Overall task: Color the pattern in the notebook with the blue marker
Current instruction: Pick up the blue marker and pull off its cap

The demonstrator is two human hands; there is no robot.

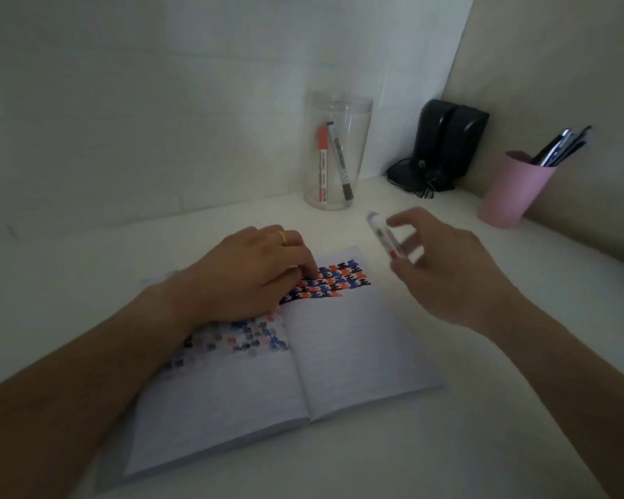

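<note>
An open lined notebook [343, 354] lies on the white desk in front of me. A pattern [339, 280] of blue, red and black shapes fills the top of its right page; fainter marks show through on the left page. My left hand [245, 279], a gold ring on one finger, rests flat on the notebook with its fingertips on the pattern's left part. To the right of the notebook my right hand [447, 268] hovers blurred, holding the blue marker [386, 234] by its lower end, the cap end pointing up and to the left.
A clear plastic jar [339, 113] at the back holds a red marker [323, 163] and a black marker [340, 160]. A black device with cables [444, 145] stands in the corner. A pink cup [512, 190] with several pens is at the right.
</note>
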